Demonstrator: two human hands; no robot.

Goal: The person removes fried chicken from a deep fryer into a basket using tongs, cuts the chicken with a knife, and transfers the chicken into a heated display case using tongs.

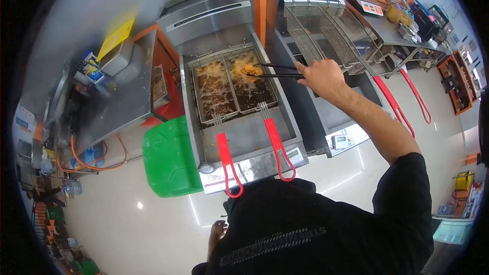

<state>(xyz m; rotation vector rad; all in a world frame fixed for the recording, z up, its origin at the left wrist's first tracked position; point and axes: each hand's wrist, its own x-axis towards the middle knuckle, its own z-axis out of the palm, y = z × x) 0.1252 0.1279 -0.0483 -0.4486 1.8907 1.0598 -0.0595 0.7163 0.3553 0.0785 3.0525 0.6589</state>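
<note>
My right hand (pixel 322 77) is closed on black tongs (pixel 280 70), which reach left over the fryer (pixel 209 145). Between the tongs' tips is a golden fried piece (pixel 251 71), at the bubbling oil in the right-hand basket (pixel 254 91). The left-hand basket (pixel 216 94) also sits in bubbling oil. Both baskets have red handles pointing toward my body. My left hand (pixel 219 229) hangs low beside my body, away from the fryer; its fingers are small and partly hidden, so what they do is unclear.
A second fryer (pixel 331 117) with raised, red-handled baskets (pixel 326 35) stands to the right. At the left are a steel table (pixel 117 102) and a green bin (pixel 168 160). A scale (pixel 369 6) rests on the back right counter (pixel 387 30).
</note>
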